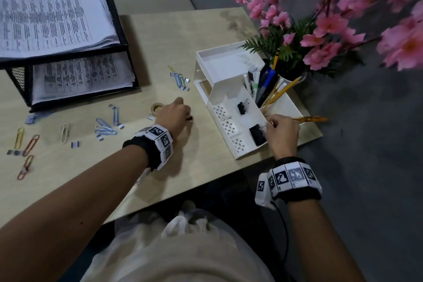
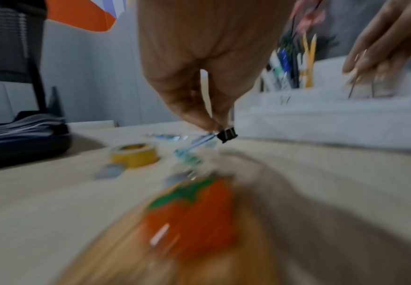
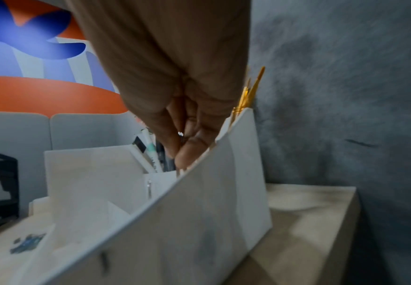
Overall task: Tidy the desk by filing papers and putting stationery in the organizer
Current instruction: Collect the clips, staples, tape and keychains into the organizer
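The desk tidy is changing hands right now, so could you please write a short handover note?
Left hand: pinches a small black binder clip just above the desk.
Right hand: fingers curled at the white organizer's near right rim; what it holds is unclear.
Done: papers in the black tray; pens, two black clips inside the organizer.
Left: paper clips, staple strips, tape roll on the desk.

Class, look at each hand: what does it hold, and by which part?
Left hand: small black binder clip, pinched by its wire handles. Right hand: fingers curled; its grip cannot be told.
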A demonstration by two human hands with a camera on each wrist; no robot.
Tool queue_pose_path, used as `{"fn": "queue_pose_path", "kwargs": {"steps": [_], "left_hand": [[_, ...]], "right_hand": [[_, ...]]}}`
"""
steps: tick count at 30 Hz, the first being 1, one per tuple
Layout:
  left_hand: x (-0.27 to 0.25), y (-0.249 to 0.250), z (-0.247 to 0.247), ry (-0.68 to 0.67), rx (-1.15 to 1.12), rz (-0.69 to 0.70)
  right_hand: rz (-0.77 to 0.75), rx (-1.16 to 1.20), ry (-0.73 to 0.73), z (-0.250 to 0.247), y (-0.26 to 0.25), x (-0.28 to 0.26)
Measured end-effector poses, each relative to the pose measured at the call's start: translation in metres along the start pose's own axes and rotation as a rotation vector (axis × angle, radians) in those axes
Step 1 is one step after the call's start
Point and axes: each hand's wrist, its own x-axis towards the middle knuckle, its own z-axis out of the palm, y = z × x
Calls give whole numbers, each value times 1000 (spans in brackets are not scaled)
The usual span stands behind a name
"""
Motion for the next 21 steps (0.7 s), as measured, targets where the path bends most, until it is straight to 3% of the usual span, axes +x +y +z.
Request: {"fn": "queue_pose_path", "kwargs": {"steps": [5,10,16,21], "left_hand": [[6,53,-11,204,-143,116],[35,106,-15,121,-267,273],[54,116,1,-82,-107,269],[31,72,-10,75,-459,115]], "right_hand": [[3,-20,13,-6,8,-2],[-8,-5,65,-10,9,-5],[-32,7,44,-9,7,-10],[-165,169,17,3,-27,-11]]}}
